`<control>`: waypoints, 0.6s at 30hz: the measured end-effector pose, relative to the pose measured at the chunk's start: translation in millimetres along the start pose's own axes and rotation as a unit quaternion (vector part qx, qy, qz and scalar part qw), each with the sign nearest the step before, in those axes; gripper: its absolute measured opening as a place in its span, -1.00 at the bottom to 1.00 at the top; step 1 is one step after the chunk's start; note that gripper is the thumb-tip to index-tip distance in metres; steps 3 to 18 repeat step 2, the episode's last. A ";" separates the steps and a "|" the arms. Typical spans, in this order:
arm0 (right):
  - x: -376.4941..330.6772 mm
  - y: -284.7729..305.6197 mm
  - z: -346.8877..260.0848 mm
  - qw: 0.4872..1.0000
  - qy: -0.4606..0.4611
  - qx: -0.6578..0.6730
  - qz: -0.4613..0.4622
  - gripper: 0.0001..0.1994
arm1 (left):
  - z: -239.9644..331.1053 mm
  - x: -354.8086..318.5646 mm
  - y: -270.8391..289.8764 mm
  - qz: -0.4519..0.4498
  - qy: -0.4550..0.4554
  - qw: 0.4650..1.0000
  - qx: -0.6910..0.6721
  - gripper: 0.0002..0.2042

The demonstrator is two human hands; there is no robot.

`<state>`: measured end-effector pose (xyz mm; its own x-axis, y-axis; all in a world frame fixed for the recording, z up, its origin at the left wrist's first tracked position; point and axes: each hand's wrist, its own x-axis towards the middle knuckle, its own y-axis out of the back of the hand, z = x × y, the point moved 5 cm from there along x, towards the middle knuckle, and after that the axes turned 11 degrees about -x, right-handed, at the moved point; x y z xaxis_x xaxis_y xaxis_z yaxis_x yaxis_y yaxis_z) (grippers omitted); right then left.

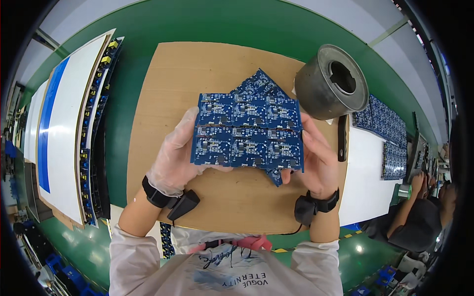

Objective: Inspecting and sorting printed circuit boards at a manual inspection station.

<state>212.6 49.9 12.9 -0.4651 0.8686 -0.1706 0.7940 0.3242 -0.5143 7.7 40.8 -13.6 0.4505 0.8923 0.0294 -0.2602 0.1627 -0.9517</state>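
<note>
A blue circuit board panel (248, 130), made up of several small boards in two rows, is held up flat in front of me. My left hand (174, 155), in a thin clear glove, grips its left edge, the fingers running underneath. At the right edge, my bare right hand (318, 157) holds the same panel, its fingertips partly behind it. Below the panel, on the cardboard, another blue circuit board panel (260, 81) lies at an angle. Only its far corner and a small near tip show. Both wrists wear black bands with small boxes.
Brown cardboard (163, 84) covers the green bench. A grey metal pot (316, 81) stands at the far right beside a black strip (342, 138). More circuit panels (380, 118) lie farther right. Stacked white boards (64, 133) stand at left. A co-worker (414, 217) works at right.
</note>
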 end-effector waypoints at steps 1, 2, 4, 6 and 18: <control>2.9 1.8 1.7 1.000 -0.006 0.018 -0.016 -0.52 | -0.6 -1.1 -1.9 -0.042 0.013 0.999 -0.030 -0.52; 2.1 1.6 0.8 1.000 -0.004 0.017 -0.015 -0.52 | -0.6 -1.9 2.3 -0.042 0.016 0.999 -0.027 -0.46; 2.1 1.6 0.8 1.000 -0.004 0.017 -0.015 -0.52 | -0.6 -1.9 2.3 -0.042 0.016 0.999 -0.027 -0.46; 2.1 1.6 0.8 1.000 -0.004 0.017 -0.015 -0.52 | -0.6 -1.9 2.3 -0.042 0.016 0.999 -0.027 -0.46; 2.1 1.6 0.8 1.000 -0.004 0.017 -0.015 -0.52 | -0.6 -1.9 2.3 -0.042 0.016 0.999 -0.027 -0.46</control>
